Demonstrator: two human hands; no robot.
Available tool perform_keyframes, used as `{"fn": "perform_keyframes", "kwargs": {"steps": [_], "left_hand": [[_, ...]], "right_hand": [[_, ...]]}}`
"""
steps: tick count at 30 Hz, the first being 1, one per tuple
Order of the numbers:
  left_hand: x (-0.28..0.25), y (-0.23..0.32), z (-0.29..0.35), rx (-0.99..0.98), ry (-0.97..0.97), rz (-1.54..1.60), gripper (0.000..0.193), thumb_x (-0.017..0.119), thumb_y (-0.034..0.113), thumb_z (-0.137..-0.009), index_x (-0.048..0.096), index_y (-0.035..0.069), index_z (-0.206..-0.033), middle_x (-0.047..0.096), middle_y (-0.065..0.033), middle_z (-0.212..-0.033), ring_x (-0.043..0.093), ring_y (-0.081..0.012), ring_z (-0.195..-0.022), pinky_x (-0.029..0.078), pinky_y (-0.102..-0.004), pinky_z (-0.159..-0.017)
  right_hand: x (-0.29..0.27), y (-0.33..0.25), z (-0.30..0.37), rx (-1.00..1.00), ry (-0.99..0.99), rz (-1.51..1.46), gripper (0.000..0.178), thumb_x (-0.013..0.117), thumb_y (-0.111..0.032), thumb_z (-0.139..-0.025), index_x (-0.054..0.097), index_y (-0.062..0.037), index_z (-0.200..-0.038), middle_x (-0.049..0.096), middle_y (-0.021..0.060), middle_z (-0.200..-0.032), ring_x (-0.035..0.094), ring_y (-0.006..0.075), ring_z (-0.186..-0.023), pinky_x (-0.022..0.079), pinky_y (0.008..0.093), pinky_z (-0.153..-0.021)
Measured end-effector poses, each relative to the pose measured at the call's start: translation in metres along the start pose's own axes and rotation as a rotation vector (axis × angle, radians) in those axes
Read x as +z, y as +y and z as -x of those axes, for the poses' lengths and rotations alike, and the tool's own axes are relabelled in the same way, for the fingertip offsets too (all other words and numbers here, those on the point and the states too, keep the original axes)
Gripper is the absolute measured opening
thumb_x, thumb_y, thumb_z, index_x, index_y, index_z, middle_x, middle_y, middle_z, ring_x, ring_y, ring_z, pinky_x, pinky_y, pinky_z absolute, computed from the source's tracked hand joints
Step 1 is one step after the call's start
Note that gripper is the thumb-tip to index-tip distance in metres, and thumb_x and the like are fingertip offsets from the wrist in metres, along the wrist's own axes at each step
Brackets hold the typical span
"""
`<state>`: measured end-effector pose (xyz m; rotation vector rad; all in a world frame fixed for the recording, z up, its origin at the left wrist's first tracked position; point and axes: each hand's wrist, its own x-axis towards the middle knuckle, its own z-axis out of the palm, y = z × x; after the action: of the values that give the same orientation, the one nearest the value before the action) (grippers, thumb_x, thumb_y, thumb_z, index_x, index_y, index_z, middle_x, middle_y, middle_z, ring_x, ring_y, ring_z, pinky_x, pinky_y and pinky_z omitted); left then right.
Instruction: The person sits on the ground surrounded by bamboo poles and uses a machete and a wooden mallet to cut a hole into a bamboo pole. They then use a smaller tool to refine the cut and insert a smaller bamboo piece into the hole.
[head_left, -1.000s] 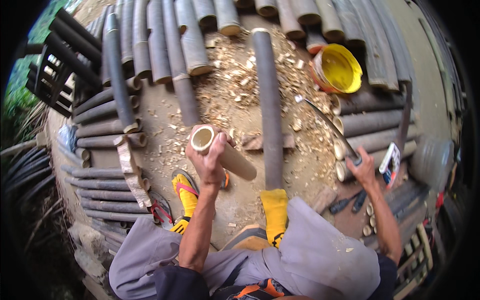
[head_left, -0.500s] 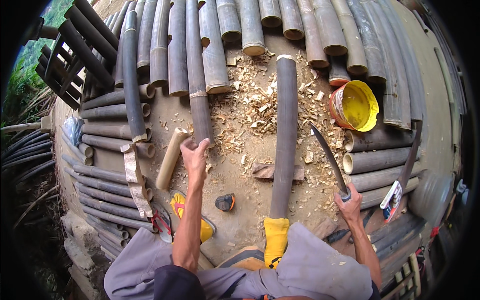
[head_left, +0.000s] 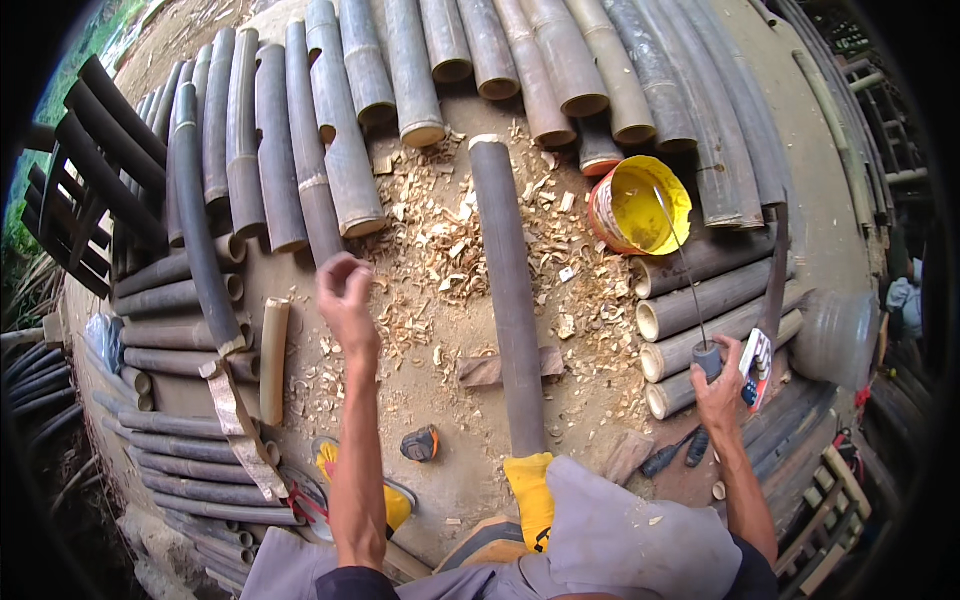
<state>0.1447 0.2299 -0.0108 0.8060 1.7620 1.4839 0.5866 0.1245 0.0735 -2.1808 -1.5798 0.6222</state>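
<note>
My right hand [head_left: 718, 385] grips the dark handle of a long knife [head_left: 690, 275]. Its thin blade is seen nearly edge-on and points away, its tip overlapping the yellow bucket in view. My left hand [head_left: 345, 295] is raised with loosely curled fingers and nothing in it, near the close end of a long bamboo tube [head_left: 317, 205]. In the middle a thick dark bamboo tube [head_left: 508, 280] lies over a wooden block [head_left: 480, 371]. Its near end meets my yellow footwear [head_left: 530, 490]. A pale, peeled bamboo piece [head_left: 273, 360] lies left of my left hand.
Wood shavings [head_left: 440, 250] litter the ground around the middle tube. A yellow-lined bucket [head_left: 640, 205] stands at the right, beside stacked bamboo tubes [head_left: 690, 320]. More tubes [head_left: 190, 420] lie on the left. A tape measure [head_left: 420, 444] sits near my left foot.
My left hand has let go of the peeled bamboo piece, which now lies further left, and has moved away from it. The knife has swung, its blade now turned edge-on. The view has shifted rightward.
</note>
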Motion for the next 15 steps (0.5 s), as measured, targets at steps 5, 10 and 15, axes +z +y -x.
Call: {"fn": "perform_keyframes", "kwargs": {"steps": [5, 10, 15], "left_hand": [[0.0, -0.031, 0.132, -0.491, -0.545, -0.136, 0.013, 0.061, 0.009, -0.075, 0.063, 0.002, -0.086, 0.062, -0.0084, -0.085, 0.058, -0.0147, -0.077, 0.048, -0.027, -0.07], [-0.026, -0.045, 0.228, -0.886, -0.881, -0.331, 0.05, 0.069, 0.024, -0.076, 0.055, -0.003, -0.115, 0.061, -0.012, -0.1, 0.058, -0.0195, -0.091, 0.047, -0.0317, -0.081], [-0.022, -0.092, 0.249, -0.984, -0.965, -0.013, 0.064, 0.071, 0.024, -0.077, 0.046, -0.006, -0.128, 0.059, -0.0151, -0.116, 0.055, -0.0231, -0.107, 0.042, -0.0341, -0.096]], "right_hand": [[-0.026, -0.008, -0.02, -0.135, -0.015, 0.314, 0.043, 0.064, -0.002, -0.076, 0.047, -0.0047, -0.115, 0.059, 0.0226, -0.093, 0.059, 0.0406, -0.088, 0.046, 0.0453, -0.077], [-0.024, -0.016, -0.046, -0.24, -0.048, 0.572, 0.042, 0.068, -0.005, -0.074, 0.048, -0.0089, -0.11, 0.057, 0.0187, -0.093, 0.057, 0.038, -0.089, 0.046, 0.0479, -0.075], [-0.014, -0.013, -0.072, -0.383, -0.019, 0.696, 0.05, 0.07, -0.012, -0.074, 0.047, -0.0115, -0.118, 0.057, 0.0189, -0.096, 0.057, 0.0375, -0.089, 0.048, 0.0483, -0.074]]}}
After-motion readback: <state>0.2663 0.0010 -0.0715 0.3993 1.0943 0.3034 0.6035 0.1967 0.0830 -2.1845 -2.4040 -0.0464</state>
